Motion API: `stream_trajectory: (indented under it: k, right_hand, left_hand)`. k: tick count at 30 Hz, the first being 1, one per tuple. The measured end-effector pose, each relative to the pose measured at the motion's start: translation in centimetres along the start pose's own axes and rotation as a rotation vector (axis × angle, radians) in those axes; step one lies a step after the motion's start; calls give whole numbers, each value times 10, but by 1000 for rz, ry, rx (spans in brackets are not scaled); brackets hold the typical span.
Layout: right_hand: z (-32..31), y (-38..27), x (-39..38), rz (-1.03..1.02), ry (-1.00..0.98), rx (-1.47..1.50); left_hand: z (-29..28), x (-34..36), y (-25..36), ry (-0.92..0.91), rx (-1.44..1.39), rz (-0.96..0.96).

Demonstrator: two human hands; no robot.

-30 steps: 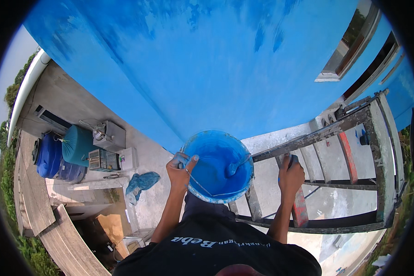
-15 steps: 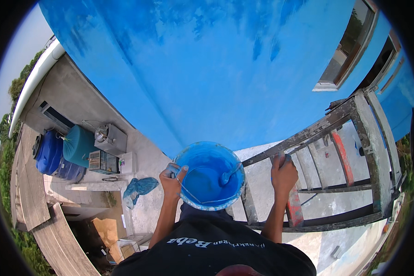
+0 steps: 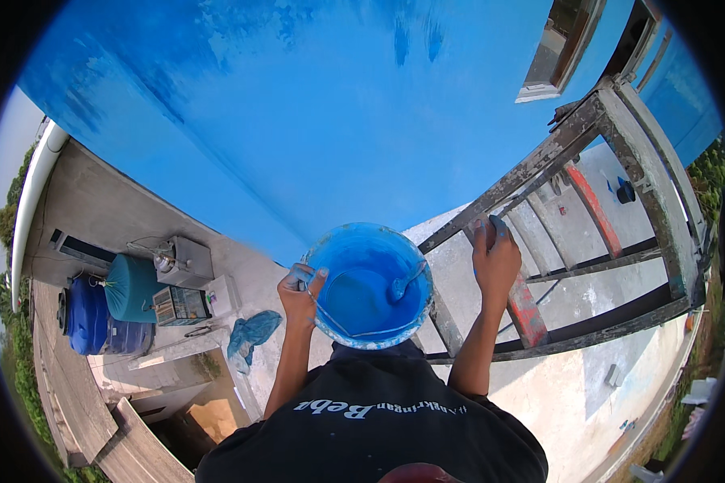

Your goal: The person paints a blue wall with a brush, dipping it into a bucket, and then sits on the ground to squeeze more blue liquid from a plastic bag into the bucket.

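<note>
My left hand (image 3: 300,296) grips the near left rim and wire handle of a paint-smeared bucket (image 3: 338,245) holding blue paint. A paint-coated tool (image 3: 403,284) leans inside, its working end partly hidden. My right hand (image 3: 495,258) is right of the bucket on the weathered wooden ladder (image 3: 572,121), fingers loosely extended and slightly apart against its upper rail and rung. The ladder has grey and red rungs and dried paint on it. Behind the bucket rises a blue-painted wall (image 3: 298,121) with darker patches.
Windows (image 3: 556,48) are at upper right. Low on the left are blue tanks (image 3: 84,314), a teal covered object (image 3: 127,286), a cage (image 3: 171,306), a crumpled blue sheet (image 3: 250,334) and corrugated roofing (image 3: 76,419). Pale concrete surfaces lie below the ladder, with trees beyond.
The view has shifted, with windows and ladder now higher and further left. My right hand's fingers look straighter and looser on the ladder. My left hand still holds the bucket.
</note>
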State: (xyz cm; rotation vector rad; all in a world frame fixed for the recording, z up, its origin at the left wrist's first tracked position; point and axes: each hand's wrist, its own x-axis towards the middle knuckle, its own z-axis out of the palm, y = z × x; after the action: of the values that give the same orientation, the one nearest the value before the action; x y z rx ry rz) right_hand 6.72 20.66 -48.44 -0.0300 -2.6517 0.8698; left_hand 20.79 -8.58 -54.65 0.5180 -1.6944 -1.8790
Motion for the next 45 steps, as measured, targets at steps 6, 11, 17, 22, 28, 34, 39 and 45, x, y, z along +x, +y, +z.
stream_trajectory:
  k: [6,11,17,22,28,34,39,45]
  right_hand:
    - [11,3,-51,-346,231,546]
    - [70,56,-125,-64,97,542]
    - [158,116,-163,216,66,329]
    - [184,106,-157,120,-96,155]
    - [207,106,-154,150,-29,-65]
    - [208,95,-147,283,-42,-197]
    - [208,99,-146,350,-44,-191]
    - [212,100,-145,435,-54,-169]
  left_hand:
    - [-5,24,-21,-133,54,27]
    - [-9,43,-23,-199,50,0]
    - [-31,64,-53,-265,85,27]
    - [-38,84,-62,-399,218,155]
    - [-39,103,-80,-428,198,13]
    - [-44,128,-110,-418,163,90]
    - [-43,144,-122,-497,183,61]
    - [-57,148,-136,-564,321,85]
